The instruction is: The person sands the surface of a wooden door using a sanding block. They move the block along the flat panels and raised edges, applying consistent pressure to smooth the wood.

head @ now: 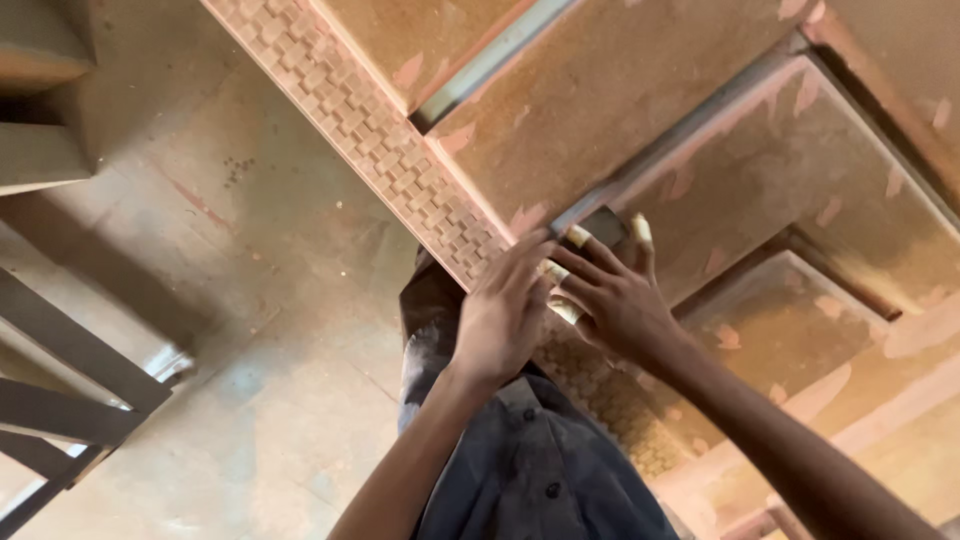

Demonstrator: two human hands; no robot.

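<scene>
Near the middle of the frame the right hand (615,295) has its grip closed on a folded piece of sandpaper (562,275), pressed against the raised edge of a carved wooden door panel (600,110). The left hand (505,310) lies flat beside it, fingers spread, holding nothing. I judge the sanding only partly done: pale filler patches show across the recessed fields toward the right of the frame. At left is a dusty concrete floor (250,280), with a wooden frame (70,390) in the lower left.
</scene>
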